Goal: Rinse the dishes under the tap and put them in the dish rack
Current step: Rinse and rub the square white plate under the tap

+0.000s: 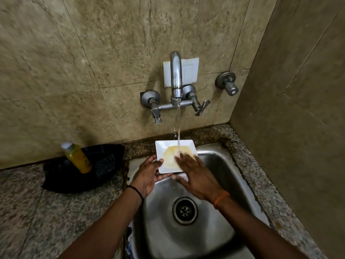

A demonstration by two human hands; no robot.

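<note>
Head view, sink at centre-bottom of frame. Square white plate is held over the back edge of the steel sink, just below frame centre, tilted w/ its far edge up toward the wall; it is roughly square, so no clear long axis. Tap sits directly above, upper centre; its water stream falls onto the plate's right half, at the yellowish residue patch.

Left hand, centre-left, grips the plate's near-left corner: thumb on top of the rim, fingers curled beneath. Right hand, centre-right, lies flat on the plate face, fingers straight and spread, holding nothing; fingertips reach the residue where the stream lands. Key relation: residue lies just ahead of and left of the right fingertips, so the right hand is the nearer one for rubbing, the left merely supports.

Materials: plate glossy, smooth, prob. ceramic or melamine, slippery when wet; sink brushed stainless w/ round drain; speckled granite tabletop; mottled stone wall tiles. Yellow bottle stands in a dark basket at left. No dish rack identifiable.
</note>
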